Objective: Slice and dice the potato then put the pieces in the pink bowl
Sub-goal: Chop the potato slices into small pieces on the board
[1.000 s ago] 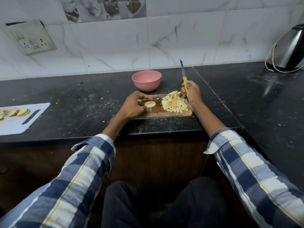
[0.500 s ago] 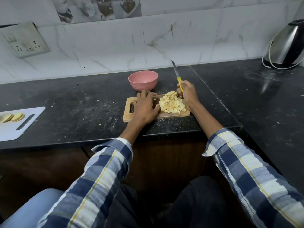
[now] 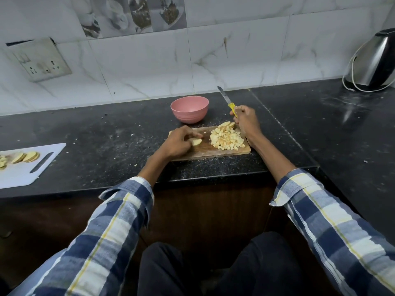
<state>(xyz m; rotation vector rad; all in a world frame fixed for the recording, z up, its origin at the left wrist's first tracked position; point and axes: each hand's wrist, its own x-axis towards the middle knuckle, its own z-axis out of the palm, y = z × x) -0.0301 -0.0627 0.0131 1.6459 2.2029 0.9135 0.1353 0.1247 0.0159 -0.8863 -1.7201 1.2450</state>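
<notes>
At frame centre our wooden board carries the diced heap. Our right hand grips the knife, blade raised; our left hand pinches a potato slice (firm, wet, probably slippery), best pinned by its edges. The pink bowl sits just above.

- To your far left a white plastic cutting board lies flat on the black speckled countertop, its handle slot turned toward the middle of the counter.
- At the back right corner you have a steel electric kettle with a black lid, and a pale cord looped round its base.
- Up on the left of the white marble-look wall tiles you can see a switch and socket plate, tilted in this view.
- Along the top, a grey picture tile shows dishes of food.
- Below the counter edge you face a dark wood cabinet front.
- Pale crumbs are scattered on the counter.
</notes>
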